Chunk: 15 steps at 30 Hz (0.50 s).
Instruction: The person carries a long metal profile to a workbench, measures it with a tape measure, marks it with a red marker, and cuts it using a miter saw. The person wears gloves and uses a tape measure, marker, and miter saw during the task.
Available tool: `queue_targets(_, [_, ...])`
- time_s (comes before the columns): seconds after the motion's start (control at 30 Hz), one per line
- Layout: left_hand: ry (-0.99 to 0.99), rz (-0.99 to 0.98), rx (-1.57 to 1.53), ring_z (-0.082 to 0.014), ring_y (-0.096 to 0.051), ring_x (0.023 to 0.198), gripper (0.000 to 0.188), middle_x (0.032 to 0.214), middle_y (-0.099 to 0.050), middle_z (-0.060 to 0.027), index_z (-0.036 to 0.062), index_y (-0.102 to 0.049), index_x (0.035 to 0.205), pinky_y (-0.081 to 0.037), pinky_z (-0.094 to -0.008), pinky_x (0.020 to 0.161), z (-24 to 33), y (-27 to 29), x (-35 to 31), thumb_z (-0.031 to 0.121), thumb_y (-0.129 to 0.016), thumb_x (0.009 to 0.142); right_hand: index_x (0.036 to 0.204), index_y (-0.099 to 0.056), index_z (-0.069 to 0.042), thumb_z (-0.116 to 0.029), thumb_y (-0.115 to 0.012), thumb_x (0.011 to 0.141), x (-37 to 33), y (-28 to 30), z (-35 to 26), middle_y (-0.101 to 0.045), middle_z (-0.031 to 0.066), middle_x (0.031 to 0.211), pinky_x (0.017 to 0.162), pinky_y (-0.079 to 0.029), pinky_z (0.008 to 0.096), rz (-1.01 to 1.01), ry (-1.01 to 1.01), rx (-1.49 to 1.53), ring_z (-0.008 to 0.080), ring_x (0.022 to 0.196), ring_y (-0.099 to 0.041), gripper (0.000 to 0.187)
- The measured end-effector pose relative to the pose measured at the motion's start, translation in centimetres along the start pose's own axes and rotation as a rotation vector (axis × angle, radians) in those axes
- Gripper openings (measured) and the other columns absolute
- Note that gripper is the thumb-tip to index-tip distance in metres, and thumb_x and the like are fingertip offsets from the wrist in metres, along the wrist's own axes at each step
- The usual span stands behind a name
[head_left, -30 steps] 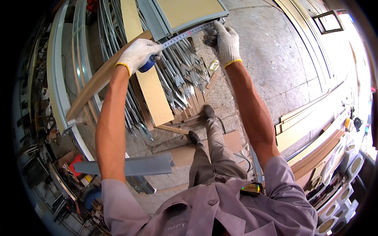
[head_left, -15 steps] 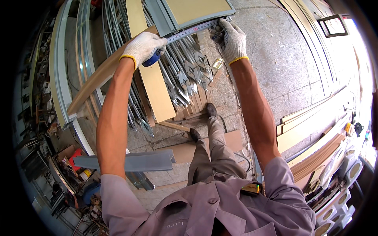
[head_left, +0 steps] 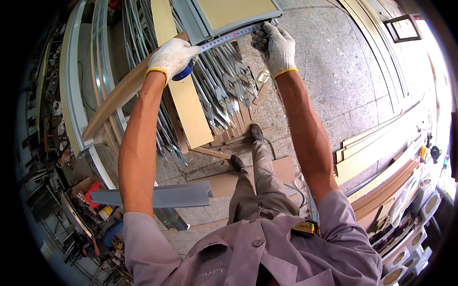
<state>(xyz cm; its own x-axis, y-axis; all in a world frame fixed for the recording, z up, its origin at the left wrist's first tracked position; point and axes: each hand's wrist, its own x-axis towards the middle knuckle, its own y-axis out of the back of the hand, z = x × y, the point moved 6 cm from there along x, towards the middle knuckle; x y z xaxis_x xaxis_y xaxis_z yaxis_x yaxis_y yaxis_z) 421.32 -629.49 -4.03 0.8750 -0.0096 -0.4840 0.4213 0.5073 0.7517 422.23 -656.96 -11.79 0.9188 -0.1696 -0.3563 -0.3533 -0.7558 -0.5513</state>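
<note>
At upper centre, the left hand grips a tape measure, the right hand its end; a loosened grip could skew it along the panel.

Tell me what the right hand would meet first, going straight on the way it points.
Likely the grey-framed panel, near its corner just beyond the right hand; whether they touch is unclear.

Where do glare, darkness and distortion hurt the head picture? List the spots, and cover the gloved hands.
Head view: white glare at the right edge, with the floor paling toward it; head view: dim clutter at left, black corners; head view: long brown board curving, likely fisheye bend; head view: left hand and right hand fairly sharp.
</note>
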Motion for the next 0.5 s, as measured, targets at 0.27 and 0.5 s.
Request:
queue_targets(0.27, [0.003,0.021,0.017,-0.0153,-0.064,0.071,0.043,0.075,-0.07,-0.008,-0.0028,-0.072,0.081,-0.051,-0.0298,0.075,0.5,-0.3,-0.3,0.038,-0.065,0.094,0.106,-0.065,0.004,-0.013,-0.066,0.102,-0.1,0.1,-0.1,-0.07,0.012,0.083,0.06,-0.064,0.0337,0.007,0.011,-0.004,0.0199,0.063,-0.069,0.018])
queue_targets(0.5, [0.001,0.05,0.042,-0.0293,-0.067,0.075,0.049,0.078,-0.071,-0.0148,0.0081,-0.078,0.086,-0.051,-0.0408,0.078,-1.1,-0.7,0.3,0.053,-0.06,0.089,0.106,-0.066,0.004,-0.015,-0.067,0.101,-0.4,-0.3,-0.1,-0.071,0.0123,0.083,0.061,-0.063,0.0334,0.006,0.011,-0.039,0.0203,0.063,-0.07,0.019])
